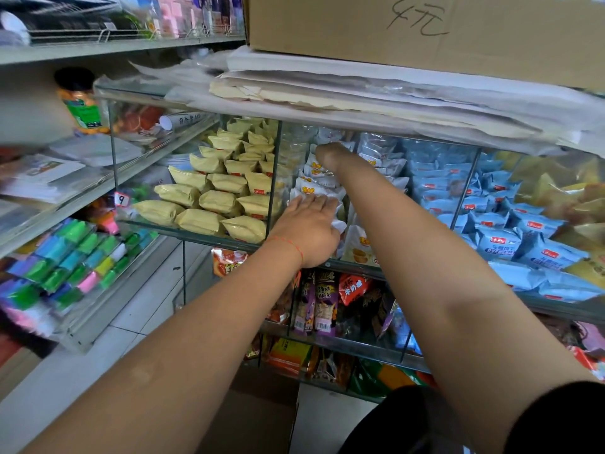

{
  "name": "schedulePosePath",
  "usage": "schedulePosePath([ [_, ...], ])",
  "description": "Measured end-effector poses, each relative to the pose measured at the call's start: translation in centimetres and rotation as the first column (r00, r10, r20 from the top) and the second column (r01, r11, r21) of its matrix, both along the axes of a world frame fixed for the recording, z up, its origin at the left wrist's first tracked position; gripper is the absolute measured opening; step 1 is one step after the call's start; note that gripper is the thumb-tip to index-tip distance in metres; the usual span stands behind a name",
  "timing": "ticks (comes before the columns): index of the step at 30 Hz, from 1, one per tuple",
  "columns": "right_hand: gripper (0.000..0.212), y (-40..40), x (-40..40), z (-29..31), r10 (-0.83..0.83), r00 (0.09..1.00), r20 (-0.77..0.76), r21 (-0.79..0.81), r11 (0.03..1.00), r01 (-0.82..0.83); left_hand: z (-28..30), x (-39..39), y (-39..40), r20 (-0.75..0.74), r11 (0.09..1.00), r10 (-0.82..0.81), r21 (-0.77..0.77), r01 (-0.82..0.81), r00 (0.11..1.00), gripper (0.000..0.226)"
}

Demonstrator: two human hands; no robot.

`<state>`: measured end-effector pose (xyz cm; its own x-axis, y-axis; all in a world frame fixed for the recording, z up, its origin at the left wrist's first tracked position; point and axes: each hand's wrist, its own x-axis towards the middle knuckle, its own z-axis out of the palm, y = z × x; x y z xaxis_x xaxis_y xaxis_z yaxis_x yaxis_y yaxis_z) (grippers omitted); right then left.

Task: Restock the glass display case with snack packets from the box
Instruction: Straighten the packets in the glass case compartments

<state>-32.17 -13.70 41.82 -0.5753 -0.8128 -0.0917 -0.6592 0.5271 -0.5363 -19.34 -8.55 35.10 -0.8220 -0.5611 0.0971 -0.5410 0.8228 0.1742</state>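
We see the left hand resting flat, fingers straight, on the white packets in the case, right of the yellow packets. The right hand reaches deeper above them, its grip hidden. Pushing could topple the front packets over the case's edge.

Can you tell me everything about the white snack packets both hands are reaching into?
The white snack packets look like crinkly plastic pouches with small yellow and orange printing. They stand packed in rows in one compartment of the glass display case, between the yellow packets and the blue packets. The left hand rests flat on the front ones. The right hand reaches deeper among them, its fingers hidden.
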Motion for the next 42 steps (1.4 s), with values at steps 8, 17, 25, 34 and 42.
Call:
schedulePosePath([
  [8,0.031,0.4,-1.1,-0.8,0.094,0.955,-0.283,0.089,0.993,-0.071,0.1,0.1,0.1,-0.002,1.000,-0.005,0.001,0.005,1.000,0.061],
  [17,0.020,-0.3,-1.4,-2.0,0.210,0.902,-0.376,0.284,0.953,-0.104,-0.1,0.0,-0.2,0.003,1.000,-0.002,0.020,0.002,1.000,0.061],
  [25,0.016,-1.8,-2.1,-1.2,0.404,0.825,-0.395,0.412,0.881,-0.234,-0.3,-0.1,-0.5,0.018,0.999,0.002,0.032,-0.003,1.000,0.062],
  [34,0.059,-0.7,-2.1,1.0,0.486,0.767,-0.419,0.556,0.805,-0.207,-0.2,0.0,-0.4,0.016,1.000,-0.004,0.024,0.003,1.000,0.060],
  [42,0.054,-1.2,-2.5,-0.7,0.432,0.812,-0.392,0.462,0.856,-0.233,-0.1,0.0,-0.3,0.014,1.000,-0.003,0.022,0.003,1.000,0.060],
])
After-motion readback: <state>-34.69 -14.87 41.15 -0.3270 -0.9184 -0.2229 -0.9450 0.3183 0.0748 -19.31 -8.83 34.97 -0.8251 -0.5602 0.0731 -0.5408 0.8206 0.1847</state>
